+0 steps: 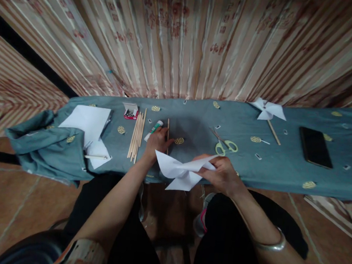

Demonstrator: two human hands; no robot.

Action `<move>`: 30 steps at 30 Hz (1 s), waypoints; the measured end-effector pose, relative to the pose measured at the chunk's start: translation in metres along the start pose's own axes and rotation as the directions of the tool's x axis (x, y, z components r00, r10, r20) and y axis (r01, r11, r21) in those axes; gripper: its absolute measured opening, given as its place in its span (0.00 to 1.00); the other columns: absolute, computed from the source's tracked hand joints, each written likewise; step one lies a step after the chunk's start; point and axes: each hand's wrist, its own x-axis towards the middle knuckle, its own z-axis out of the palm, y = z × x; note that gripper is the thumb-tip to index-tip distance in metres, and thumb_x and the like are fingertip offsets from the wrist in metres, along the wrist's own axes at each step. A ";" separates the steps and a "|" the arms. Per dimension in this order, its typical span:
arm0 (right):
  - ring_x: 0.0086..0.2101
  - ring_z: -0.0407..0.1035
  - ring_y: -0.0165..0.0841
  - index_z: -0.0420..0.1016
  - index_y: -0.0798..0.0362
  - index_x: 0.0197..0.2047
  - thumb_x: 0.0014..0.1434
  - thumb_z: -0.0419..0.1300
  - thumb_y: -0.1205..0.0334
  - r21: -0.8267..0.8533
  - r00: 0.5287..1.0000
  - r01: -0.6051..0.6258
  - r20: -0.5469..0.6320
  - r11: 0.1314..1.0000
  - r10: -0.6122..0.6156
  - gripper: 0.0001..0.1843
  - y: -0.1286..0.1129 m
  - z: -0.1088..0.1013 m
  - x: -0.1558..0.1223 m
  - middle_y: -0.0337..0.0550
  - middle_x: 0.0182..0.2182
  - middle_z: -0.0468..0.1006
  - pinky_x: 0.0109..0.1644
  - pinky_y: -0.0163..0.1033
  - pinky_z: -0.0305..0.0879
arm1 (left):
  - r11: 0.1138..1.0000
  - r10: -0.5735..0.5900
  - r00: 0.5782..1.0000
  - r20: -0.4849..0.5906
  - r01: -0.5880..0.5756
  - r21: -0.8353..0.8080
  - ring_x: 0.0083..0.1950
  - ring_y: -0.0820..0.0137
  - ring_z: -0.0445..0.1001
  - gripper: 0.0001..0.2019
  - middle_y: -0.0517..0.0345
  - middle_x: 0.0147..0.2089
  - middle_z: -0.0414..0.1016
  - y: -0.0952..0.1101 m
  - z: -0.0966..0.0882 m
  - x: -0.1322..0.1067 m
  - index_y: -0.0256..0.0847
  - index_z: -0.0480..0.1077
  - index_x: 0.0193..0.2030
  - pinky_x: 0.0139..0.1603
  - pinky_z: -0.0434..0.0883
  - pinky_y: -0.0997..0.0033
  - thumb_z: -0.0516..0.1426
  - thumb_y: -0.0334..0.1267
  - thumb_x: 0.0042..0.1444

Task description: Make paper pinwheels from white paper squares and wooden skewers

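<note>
My right hand (221, 173) pinches a white paper pinwheel (181, 170) by one of its vanes, above the front edge of the table. My left hand (159, 140) is down on the cloth with thumb and fingers around a thin wooden stick (168, 125). Just beside its fingers lies a glue stick (154, 130). More wooden sticks (137, 136) lie in a bundle to the left. Behind them stands a small open red box (131, 113) with small metal pieces inside. Green-handled scissors (223, 142) lie spread beyond my right hand.
A pinwheel on a stick (268, 109) lies at the back right, near a black phone (315, 147). White paper sheets (86, 119) and a bunched fold of cloth (38, 143) are at the left. A patterned curtain (184, 41) hangs behind the narrow table.
</note>
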 end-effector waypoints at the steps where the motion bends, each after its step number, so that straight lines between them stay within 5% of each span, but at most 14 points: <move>1: 0.24 0.68 0.30 0.82 0.53 0.30 0.47 0.66 0.57 -0.006 1.000 -0.011 0.010 1.000 0.011 0.09 -0.001 0.000 -0.001 0.39 0.25 0.79 0.25 0.33 0.61 | 0.999 -0.047 0.999 0.013 0.047 -0.010 0.44 0.59 0.75 0.16 0.49 0.41 0.78 0.003 0.000 0.002 0.36 0.74 0.46 0.49 0.71 0.60 0.65 0.31 0.49; 5: 0.27 0.71 0.33 0.81 0.53 0.31 0.49 0.65 0.57 -0.015 1.000 -0.010 0.004 1.000 0.010 0.09 -0.004 -0.004 -0.004 0.41 0.27 0.81 0.29 0.34 0.65 | 0.919 -0.235 0.969 0.076 0.247 -0.306 0.39 0.64 0.75 0.13 0.54 0.34 0.79 0.020 0.001 0.004 0.38 0.77 0.42 0.45 0.70 0.65 0.62 0.27 0.49; 8: 0.34 0.76 0.36 0.81 0.51 0.32 0.51 0.64 0.60 -0.017 0.990 0.135 -0.045 0.991 -0.136 0.06 -0.008 -0.007 -0.008 0.43 0.33 0.83 0.38 0.38 0.71 | 0.811 -0.231 0.957 0.177 0.289 -0.509 0.34 0.69 0.75 0.09 0.54 0.35 0.80 0.037 0.001 -0.008 0.37 0.78 0.40 0.38 0.70 0.70 0.62 0.34 0.51; 11: 0.40 0.77 0.37 0.81 0.50 0.35 0.55 0.65 0.59 -0.030 0.935 0.341 -0.088 0.939 -0.343 0.06 -0.017 -0.011 -0.017 0.44 0.38 0.84 0.45 0.40 0.72 | 0.440 -0.204 0.884 0.420 0.466 -0.767 0.26 0.74 0.69 0.16 0.57 0.28 0.77 0.055 -0.006 -0.029 0.36 0.80 0.35 0.29 0.64 0.73 0.70 0.40 0.37; 13: 0.42 0.77 0.37 0.81 0.49 0.38 0.57 0.64 0.58 -0.067 0.895 0.425 -0.117 0.903 -0.430 0.07 -0.023 -0.012 -0.022 0.45 0.40 0.83 0.46 0.41 0.71 | 0.335 -0.143 0.845 0.516 0.532 -0.778 0.23 0.75 0.65 0.19 0.59 0.24 0.74 0.066 -0.015 -0.043 0.36 0.81 0.35 0.25 0.60 0.74 0.72 0.42 0.32; 20: 0.44 0.75 0.38 0.79 0.46 0.40 0.63 0.59 0.52 -0.189 0.801 0.517 -0.236 0.835 -0.550 0.09 -0.038 -0.005 -0.028 0.42 0.39 0.82 0.50 0.45 0.69 | 0.399 0.056 0.875 0.481 0.422 -0.814 0.31 0.71 0.69 0.12 0.56 0.28 0.75 0.081 -0.042 -0.071 0.37 0.79 0.26 0.34 0.65 0.73 0.69 0.44 0.41; 26: 0.46 0.74 0.37 0.77 0.46 0.43 0.63 0.61 0.61 -0.399 0.730 0.521 -0.250 0.755 -0.636 0.06 -0.044 -0.003 -0.034 0.40 0.41 0.81 0.52 0.43 0.69 | 0.379 -0.003 0.852 0.524 0.486 -0.787 0.28 0.73 0.64 0.15 0.61 0.24 0.69 0.081 -0.047 -0.077 0.38 0.73 0.25 0.29 0.62 0.75 0.69 0.46 0.41; 30: 0.48 0.73 0.38 0.76 0.47 0.43 0.64 0.59 0.63 -0.481 0.711 0.521 -0.211 0.705 -0.670 0.06 -0.045 -0.004 -0.036 0.42 0.43 0.81 0.53 0.45 0.69 | 0.443 0.050 0.861 0.507 0.435 -0.783 0.29 0.71 0.67 0.13 0.60 0.26 0.71 0.080 -0.049 -0.078 0.38 0.74 0.27 0.30 0.64 0.74 0.67 0.46 0.44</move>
